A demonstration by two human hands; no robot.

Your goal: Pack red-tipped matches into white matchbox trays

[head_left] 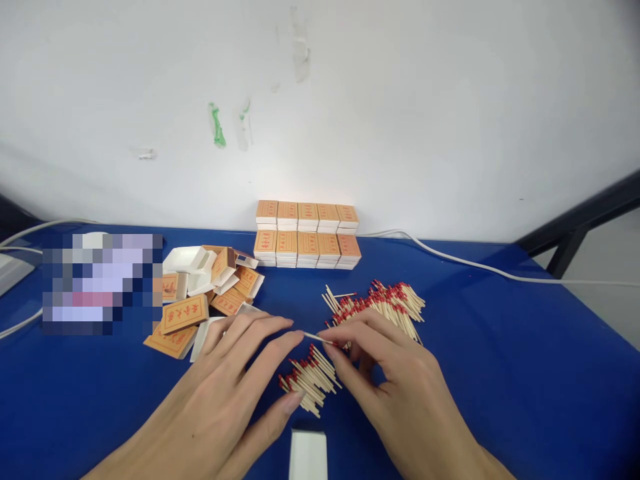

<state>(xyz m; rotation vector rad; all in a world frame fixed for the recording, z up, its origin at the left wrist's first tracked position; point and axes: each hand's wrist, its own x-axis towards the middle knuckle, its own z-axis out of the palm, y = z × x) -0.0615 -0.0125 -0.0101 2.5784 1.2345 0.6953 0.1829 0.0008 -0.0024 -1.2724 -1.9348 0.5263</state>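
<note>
Head view: red-tipped pale matchstick [316, 338] pinched between left hand [235, 387] and right hand [395, 387] grips.

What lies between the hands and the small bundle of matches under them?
Nothing visible. The left hand and right hand pinch one match just above the bundle; the thumb touches its near end.

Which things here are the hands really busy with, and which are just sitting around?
Busy with:
left hand and right hand pinching one matchstick
small match bundle
big match pile
white tray

Just lying about:
stacked matchboxes
loose boxes
white cable
</note>
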